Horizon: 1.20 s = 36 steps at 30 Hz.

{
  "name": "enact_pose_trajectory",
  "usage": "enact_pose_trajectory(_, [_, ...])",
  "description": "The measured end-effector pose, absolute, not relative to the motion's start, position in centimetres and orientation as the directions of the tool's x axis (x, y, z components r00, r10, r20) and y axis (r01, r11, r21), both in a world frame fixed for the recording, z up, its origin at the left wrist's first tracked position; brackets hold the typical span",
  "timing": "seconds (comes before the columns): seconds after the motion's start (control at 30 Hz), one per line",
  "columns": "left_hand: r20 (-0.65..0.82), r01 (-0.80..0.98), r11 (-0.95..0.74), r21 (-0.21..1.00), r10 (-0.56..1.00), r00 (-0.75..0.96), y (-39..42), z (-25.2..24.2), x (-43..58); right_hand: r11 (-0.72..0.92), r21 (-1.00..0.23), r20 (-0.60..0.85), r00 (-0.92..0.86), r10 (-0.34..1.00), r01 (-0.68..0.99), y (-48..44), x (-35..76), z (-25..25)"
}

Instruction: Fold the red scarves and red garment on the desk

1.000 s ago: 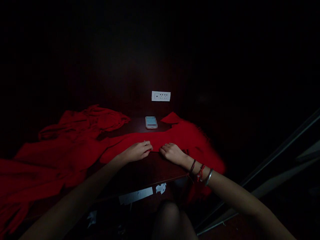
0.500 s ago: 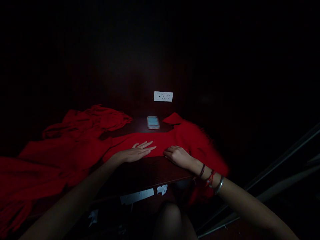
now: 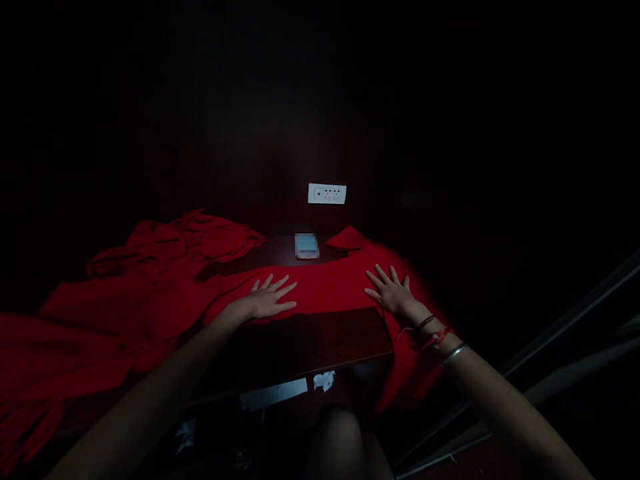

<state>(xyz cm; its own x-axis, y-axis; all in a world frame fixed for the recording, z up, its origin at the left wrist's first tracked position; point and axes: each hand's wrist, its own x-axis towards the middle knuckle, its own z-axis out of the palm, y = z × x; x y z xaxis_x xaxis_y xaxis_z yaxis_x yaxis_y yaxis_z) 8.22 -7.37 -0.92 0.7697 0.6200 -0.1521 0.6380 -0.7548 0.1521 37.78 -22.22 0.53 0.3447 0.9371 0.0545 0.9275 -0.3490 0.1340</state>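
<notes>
A long red fringed scarf [image 3: 325, 288] lies across the dark wooden desk, one strip of it spread flat in the middle. On the left part of that strip my left hand [image 3: 270, 298] rests palm down with its fingers spread. My right hand [image 3: 393, 292] lies palm down on the right part, fingers also spread. The cloth bunches in loose folds at the far left, where fringe shows. Beyond my right hand it hangs over the desk's right edge. Neither hand grips anything.
Behind the scarf a pale blue, pixelated flat item [image 3: 307, 246] lies on the desk [image 3: 310, 343]. A white socket panel [image 3: 327, 194] is on the dark wall. White papers [image 3: 274, 393] show below the front edge, near my knee [image 3: 340, 437].
My right hand has moved right along the cloth and its fingers have spread from a closed shape. My left hand has slid slightly left, fingers wider apart.
</notes>
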Motion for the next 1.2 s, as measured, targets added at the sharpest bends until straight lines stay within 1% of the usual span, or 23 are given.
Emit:
enact_pose_trajectory(0.07, [-0.152,0.632,-0.759,0.156,0.613,0.775,-7.4,-0.7,8.1,-0.388,0.128,0.058,0.384,0.922,0.913,-22.2,37.6,1.2])
enact_pose_trajectory(0.1, [-0.151,0.629,-0.761,0.157,0.611,0.777,-7.4,-0.6,8.0,-0.388,0.125,0.09,0.379,0.921,0.913,-22.0,37.4,1.7])
enact_pose_trajectory(0.2, [-0.15,0.623,-0.766,0.156,0.605,0.782,-7.5,-0.5,8.0,-0.309,0.129,0.222,0.277,0.935,0.942,-20.7,36.8,2.7])
enact_pose_trajectory(0.27, [-0.144,0.621,-0.768,0.155,0.604,0.783,-7.5,-0.5,7.9,-0.267,0.135,0.22,0.234,0.947,0.954,-19.7,37.0,2.7])
enact_pose_trajectory(0.37, [-0.138,0.627,-0.763,0.157,0.612,0.779,-7.5,-0.5,7.8,-0.312,0.122,0.172,0.289,0.942,0.942,-18.7,38.9,2.0])
enact_pose_trajectory(0.53, [-0.156,0.629,-0.758,0.174,0.609,0.778,-7.5,-0.4,7.8,-0.449,0.058,0.191,0.431,0.882,0.892,-19.4,43.2,1.5])
enact_pose_trajectory(0.6, [-0.155,0.63,-0.756,0.178,0.611,0.776,-7.5,-0.4,7.9,-0.475,0.058,0.241,0.45,0.86,0.878,-19.7,43.0,2.1])
enact_pose_trajectory(0.67, [-0.137,0.626,-0.757,0.189,0.611,0.78,-7.3,-0.4,8.0,-0.422,0.083,0.331,0.375,0.866,0.903,-19.7,40.9,2.9])
enact_pose_trajectory(0.7, [-0.121,0.624,-0.756,0.196,0.613,0.781,-7.2,-0.4,8.0,-0.355,0.099,0.362,0.298,0.883,0.93,-19.5,39.2,3.2])
enact_pose_trajectory(0.73, [-0.098,0.626,-0.753,0.202,0.62,0.778,-7.1,-0.4,8.0,-0.264,0.104,0.361,0.211,0.908,0.959,-19.2,37.3,3.3])
enact_pose_trajectory(0.83, [-0.01,0.658,-0.731,0.183,0.667,0.745,-6.6,-0.6,7.8,0.034,0.049,0.243,-0.045,0.969,0.998,-18.1,31.5,2.7])
enact_pose_trajectory(0.9, [-0.007,0.694,-0.706,0.143,0.7,0.714,-6.3,-0.8,7.5,0.127,-0.009,0.127,-0.125,0.984,0.992,-17.7,29.1,1.7])
enact_pose_trajectory(0.97, [-0.046,0.71,-0.695,0.111,0.71,0.702,-6.0,-1.0,7.2,0.119,-0.059,0.008,-0.119,0.993,0.991,-17.5,28.3,0.7])
enact_pose_trajectory(1.03, [-0.07,0.7,-0.708,0.092,0.697,0.714,-5.8,-1.1,6.7,0.068,-0.086,-0.074,-0.075,0.994,0.994,-17.6,28.7,-0.1])
enact_pose_trajectory(1.1, [-0.059,0.664,-0.743,0.08,0.661,0.748,-5.4,-1.0,5.8,0.028,-0.092,-0.097,-0.037,0.995,0.995,-17.8,29.6,-0.5])
enact_pose_trajectory(1.2, [-0.029,0.574,-0.815,0.073,0.574,0.818,-4.4,-0.9,3.9,0.008,-0.074,-0.065,-0.013,0.998,0.997,-18.3,30.3,-0.5])
